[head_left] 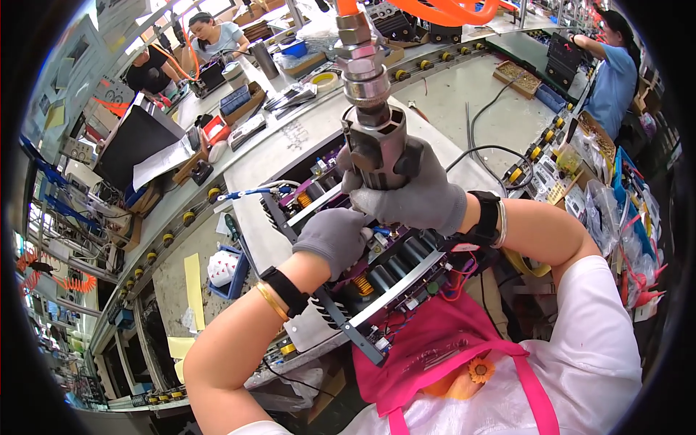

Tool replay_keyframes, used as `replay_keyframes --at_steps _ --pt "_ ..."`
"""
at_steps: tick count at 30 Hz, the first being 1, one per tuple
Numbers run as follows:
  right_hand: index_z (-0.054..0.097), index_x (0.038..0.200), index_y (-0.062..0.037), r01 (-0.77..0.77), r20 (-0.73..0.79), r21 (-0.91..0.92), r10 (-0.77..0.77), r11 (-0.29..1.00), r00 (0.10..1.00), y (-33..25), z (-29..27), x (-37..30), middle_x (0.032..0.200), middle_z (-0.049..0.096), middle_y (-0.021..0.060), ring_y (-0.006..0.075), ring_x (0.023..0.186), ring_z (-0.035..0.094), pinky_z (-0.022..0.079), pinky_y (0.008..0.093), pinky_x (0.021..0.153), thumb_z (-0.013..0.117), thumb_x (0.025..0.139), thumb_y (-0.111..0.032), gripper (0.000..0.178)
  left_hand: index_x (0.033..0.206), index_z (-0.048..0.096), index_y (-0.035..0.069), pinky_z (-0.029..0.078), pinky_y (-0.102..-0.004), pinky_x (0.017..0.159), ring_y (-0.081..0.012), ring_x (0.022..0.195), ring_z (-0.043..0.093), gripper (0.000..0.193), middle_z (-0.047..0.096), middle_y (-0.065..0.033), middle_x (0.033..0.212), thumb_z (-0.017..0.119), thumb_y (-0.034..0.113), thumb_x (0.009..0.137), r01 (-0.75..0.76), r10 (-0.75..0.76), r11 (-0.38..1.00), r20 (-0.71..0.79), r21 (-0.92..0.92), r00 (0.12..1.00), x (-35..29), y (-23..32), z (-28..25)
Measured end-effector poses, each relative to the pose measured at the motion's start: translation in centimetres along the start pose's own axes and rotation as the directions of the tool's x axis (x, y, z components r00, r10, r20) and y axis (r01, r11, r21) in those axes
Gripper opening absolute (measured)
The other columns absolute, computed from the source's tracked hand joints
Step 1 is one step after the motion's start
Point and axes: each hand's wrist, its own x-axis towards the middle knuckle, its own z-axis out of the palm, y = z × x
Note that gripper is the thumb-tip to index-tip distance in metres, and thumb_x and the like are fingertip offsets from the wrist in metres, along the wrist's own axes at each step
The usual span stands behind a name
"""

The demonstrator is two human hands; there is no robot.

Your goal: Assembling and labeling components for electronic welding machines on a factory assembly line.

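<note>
My right hand [424,192], in a grey glove, is wrapped round the metal body of an air screwdriver [377,138]. The tool stands upright over an open electronic unit [357,335] with purple circuit boards, black capacitors [397,270] and copper coils. Low beside the tool, my left hand [331,238], also gloved, rests on the unit with its fingers drawn together. Its fingertips are partly hidden, so what they hold cannot be made out. The screwdriver's tip is hidden behind my hands. A white and blue cable [254,192] sticks out from the unit's left side.
An orange coiled hose [453,11] hangs above the tool. Left of the unit are a screwdriver [232,226] and a blue tray [235,279] with a white part. Roller tracks [190,217] curve past. A cardboard box [516,78] lies far right; other people [612,80] work beyond.
</note>
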Motion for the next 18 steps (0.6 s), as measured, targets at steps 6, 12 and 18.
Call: replay_keyframes --at_steps 6,12,18 --pt "0.059 0.105 -0.0037 -0.023 -0.005 -0.082 0.023 0.996 1.0 0.1 0.4 0.1 0.087 0.063 0.0017 0.0087 0.081 0.061 0.051 0.0247 0.073 0.067 0.073 0.003 0.033 0.092 0.063 0.008 0.052 -0.0419 0.067 -0.0323 0.078 0.065 0.017 0.065 -0.0153 0.083 0.055 0.017 0.081 -0.001 0.002 0.999 -0.009 0.038 1.0 -0.5 0.5 -0.2" --pt "0.058 0.104 -0.0015 -0.114 -0.018 -0.073 0.113 0.991 0.993 0.0 0.3 0.4 0.09 0.062 0.0038 0.0082 0.08 0.056 0.048 0.0258 0.074 0.067 0.072 -0.007 0.034 0.095 0.064 0.005 0.051 -0.0428 0.066 -0.0336 0.075 0.064 0.023 0.064 -0.0174 0.078 0.053 0.023 0.084 0.008 -0.008 1.0 -0.046 0.01 0.999 -0.5 0.0 0.7" --pt "0.058 0.104 -0.0009 -0.099 0.021 0.004 0.099 0.995 0.995 0.5 0.3 0.6 0.089 0.062 0.0027 0.0065 0.079 0.056 0.048 0.0248 0.073 0.066 0.073 -0.006 0.033 0.096 0.066 0.003 0.05 -0.0414 0.066 -0.0309 0.071 0.064 0.028 0.063 -0.0169 0.073 0.056 0.027 0.086 0.046 -0.058 0.977 -0.047 -0.209 0.997 -0.6 -0.8 0.2"
